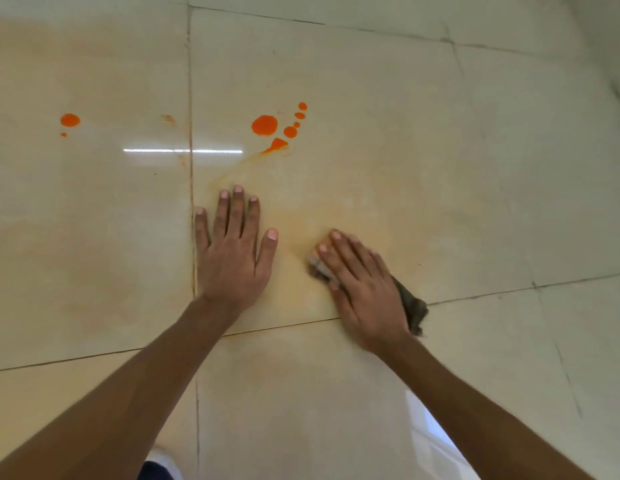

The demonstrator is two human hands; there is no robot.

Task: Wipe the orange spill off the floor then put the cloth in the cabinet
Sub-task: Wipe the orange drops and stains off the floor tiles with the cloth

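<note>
On the glossy cream tiled floor (440, 168) I see my right hand (364, 289) pressing a dark grey crumpled cloth (414, 310).
A pale orange smear (301, 216) spreads around both hands. The left hand (232, 258) lies flat, fingers spread, holding nothing, just beside the right, whose straight fingers bear down on the cloth. Bright orange liquid drops (265, 125) sit beyond the left fingertips, apart from the cloth.

We see a floor (405, 133) of large glossy cream tiles, smooth enough to mirror a strip light. The orange spill (264, 125) looks wet and shiny, with a thin matt smear beside it. The cloth (413, 308) is dark, soft, crumpled fabric.
</note>
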